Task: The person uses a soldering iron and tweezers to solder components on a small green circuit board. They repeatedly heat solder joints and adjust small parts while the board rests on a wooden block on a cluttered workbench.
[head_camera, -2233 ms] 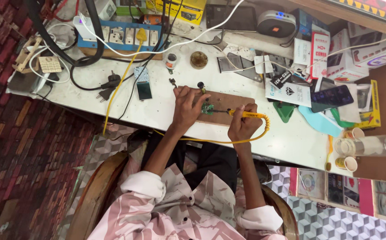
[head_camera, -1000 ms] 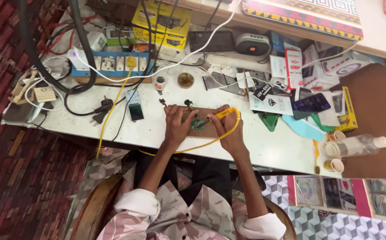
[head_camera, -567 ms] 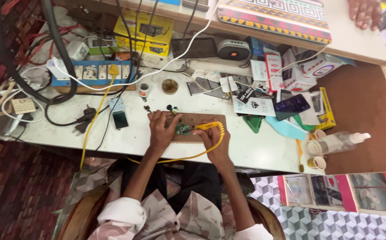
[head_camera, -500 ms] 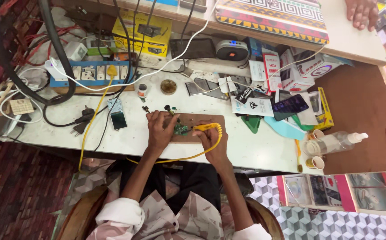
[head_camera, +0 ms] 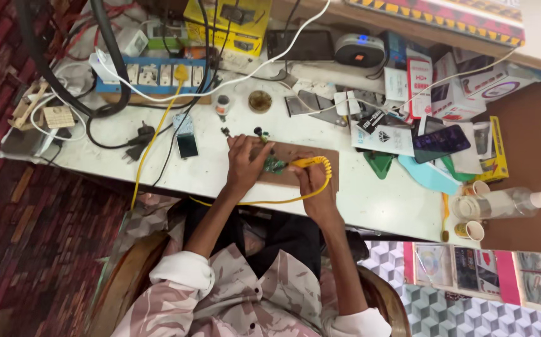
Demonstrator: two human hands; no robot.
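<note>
My left hand (head_camera: 244, 163) rests on a brown board (head_camera: 320, 178) on the white workbench (head_camera: 382, 206) and steadies a small green circuit board (head_camera: 275, 165) with its fingers. My right hand (head_camera: 313, 187) grips a yellow soldering iron (head_camera: 313, 161), whose tip points left at the circuit board. The iron's yellow cord (head_camera: 283, 201) loops under both wrists and runs up to a blue power strip (head_camera: 152, 73). Whether the tip touches the board is too small to tell.
A small phone (head_camera: 187, 143) lies left of my left hand. Boxes, a dark phone (head_camera: 440, 141) and a grey speaker (head_camera: 359, 48) crowd the back right. A clear bottle (head_camera: 507, 203) and small cups (head_camera: 470, 229) sit at the right edge. Black and white cables tangle at the back left.
The view has shifted over the bench between frames. Both hands stay on the brown board with the circuit board and the yellow iron.
</note>
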